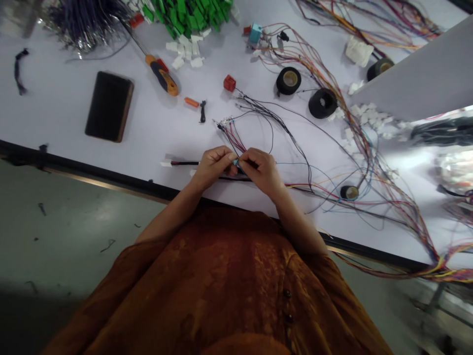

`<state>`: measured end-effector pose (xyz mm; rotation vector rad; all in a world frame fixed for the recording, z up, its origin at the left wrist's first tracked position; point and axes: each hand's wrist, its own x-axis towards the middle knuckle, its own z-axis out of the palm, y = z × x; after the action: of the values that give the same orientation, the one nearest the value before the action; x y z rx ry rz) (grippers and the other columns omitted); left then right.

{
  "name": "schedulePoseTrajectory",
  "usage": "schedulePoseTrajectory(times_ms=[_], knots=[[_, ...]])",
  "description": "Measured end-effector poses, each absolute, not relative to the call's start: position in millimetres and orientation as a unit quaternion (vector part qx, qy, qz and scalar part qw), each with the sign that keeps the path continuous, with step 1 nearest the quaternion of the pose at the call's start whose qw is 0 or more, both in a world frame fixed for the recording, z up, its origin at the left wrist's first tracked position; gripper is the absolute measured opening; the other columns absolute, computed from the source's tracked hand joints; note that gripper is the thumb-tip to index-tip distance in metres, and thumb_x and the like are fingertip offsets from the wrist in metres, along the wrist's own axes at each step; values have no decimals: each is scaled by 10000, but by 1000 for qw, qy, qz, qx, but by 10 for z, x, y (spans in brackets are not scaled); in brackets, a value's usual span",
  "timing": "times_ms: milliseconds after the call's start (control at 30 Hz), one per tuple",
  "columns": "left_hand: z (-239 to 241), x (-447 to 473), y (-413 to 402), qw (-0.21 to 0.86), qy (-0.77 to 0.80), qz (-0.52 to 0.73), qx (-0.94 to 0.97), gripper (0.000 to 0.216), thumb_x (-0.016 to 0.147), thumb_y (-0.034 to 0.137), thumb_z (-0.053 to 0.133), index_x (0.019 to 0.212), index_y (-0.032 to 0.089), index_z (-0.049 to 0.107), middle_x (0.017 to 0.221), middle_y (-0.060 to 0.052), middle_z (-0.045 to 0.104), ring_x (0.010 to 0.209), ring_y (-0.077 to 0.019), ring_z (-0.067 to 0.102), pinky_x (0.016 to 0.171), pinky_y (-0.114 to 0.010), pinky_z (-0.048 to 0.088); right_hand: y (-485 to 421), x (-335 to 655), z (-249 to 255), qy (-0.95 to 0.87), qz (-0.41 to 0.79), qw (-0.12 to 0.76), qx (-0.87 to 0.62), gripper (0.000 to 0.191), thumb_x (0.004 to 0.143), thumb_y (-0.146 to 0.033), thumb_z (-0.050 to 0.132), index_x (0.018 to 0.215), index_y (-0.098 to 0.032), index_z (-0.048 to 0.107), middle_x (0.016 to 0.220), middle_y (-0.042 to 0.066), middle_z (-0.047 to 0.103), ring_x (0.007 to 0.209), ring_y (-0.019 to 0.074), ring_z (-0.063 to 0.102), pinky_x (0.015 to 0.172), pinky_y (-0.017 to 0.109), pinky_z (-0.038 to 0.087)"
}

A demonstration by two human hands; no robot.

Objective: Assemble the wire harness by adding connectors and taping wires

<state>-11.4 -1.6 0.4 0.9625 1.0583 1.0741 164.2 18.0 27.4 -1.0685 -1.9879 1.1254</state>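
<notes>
My left hand [214, 166] and my right hand [261, 170] meet near the front edge of a white table [66, 118]. Between their fingertips they pinch a small light-blue connector [235, 161]. Thin red, blue and black wires [236, 135] fan out from it away from me, ending in small metal terminals. A black taped cable [183, 163] with a white plug on its end runs left from under my left hand.
A black phone [109, 105], an orange-handled screwdriver [161, 78], a red connector [229, 83] and black tape rolls [288, 80] [322, 103] lie farther back. Green and white connectors [185, 19] are piled at the far edge. Coloured wire harnesses [369, 148] spread across the right.
</notes>
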Motion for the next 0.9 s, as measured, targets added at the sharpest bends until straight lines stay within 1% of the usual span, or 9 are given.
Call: schedulePoseTrajectory(times_ms=[133, 433, 500, 600, 667, 733, 833, 900], knots=[[-8, -93, -23, 618, 474, 488, 395, 386, 823, 510, 747, 735, 162, 605, 564, 0, 646, 468, -80, 563, 490, -185, 456, 159, 1637, 215, -738, 407, 315, -437, 124, 917, -203, 560, 793, -205, 559, 796, 9, 593, 723, 126, 511, 697, 279, 407], [-9, -110, -47, 610, 477, 490, 399, 388, 820, 524, 754, 755, 169, 610, 588, 3, 644, 501, -86, 571, 521, -197, 476, 80, 1591, 164, -731, 396, 348, -434, 146, 961, -211, 536, 821, -200, 576, 803, 11, 597, 705, 119, 507, 688, 266, 395], [11, -157, -61, 587, 491, 510, 392, 379, 826, 519, 755, 765, 173, 614, 592, 8, 636, 499, -81, 559, 522, -196, 471, 72, 1573, 204, -738, 396, 324, -441, 112, 964, -262, 562, 877, -200, 594, 804, 6, 617, 683, 115, 502, 672, 264, 381], [69, -243, -103, 561, 492, 551, 373, 340, 811, 492, 786, 828, 179, 656, 614, 12, 645, 518, -77, 560, 543, -191, 480, 72, 1504, 304, -772, 364, 270, -446, 137, 983, -322, 557, 933, -209, 617, 845, 16, 653, 721, 129, 538, 673, 270, 365], [112, -292, -138, 596, 466, 563, 333, 374, 756, 497, 833, 897, 180, 690, 623, 15, 643, 548, -80, 576, 561, -188, 495, 83, 1416, 371, -799, 332, 246, -437, 188, 1018, -324, 496, 927, -219, 623, 897, 26, 668, 779, 142, 571, 684, 273, 366], [148, -330, -171, 634, 444, 571, 275, 394, 708, 469, 875, 908, 172, 711, 619, 22, 621, 569, -74, 578, 585, -179, 510, 105, 1312, 418, -820, 308, 231, -423, 228, 1040, -329, 450, 938, -227, 627, 938, 26, 674, 812, 148, 589, 684, 272, 369], [189, -400, -211, 641, 443, 598, 187, 261, 761, 372, 853, 864, 173, 719, 626, 29, 582, 589, -56, 566, 590, -146, 509, 150, 1210, 420, -840, 285, 217, -407, 283, 1054, -376, 429, 972, -213, 645, 957, 24, 682, 817, 145, 596, 673, 271, 362], [208, -480, -231, 625, 445, 623, 151, 176, 809, 329, 817, 858, 190, 721, 672, 22, 597, 608, -52, 571, 571, -128, 502, 182, 1220, 353, -842, 273, 225, -408, 312, 1054, -388, 432, 972, -199, 666, 952, 28, 688, 806, 138, 594, 667, 270, 353]])
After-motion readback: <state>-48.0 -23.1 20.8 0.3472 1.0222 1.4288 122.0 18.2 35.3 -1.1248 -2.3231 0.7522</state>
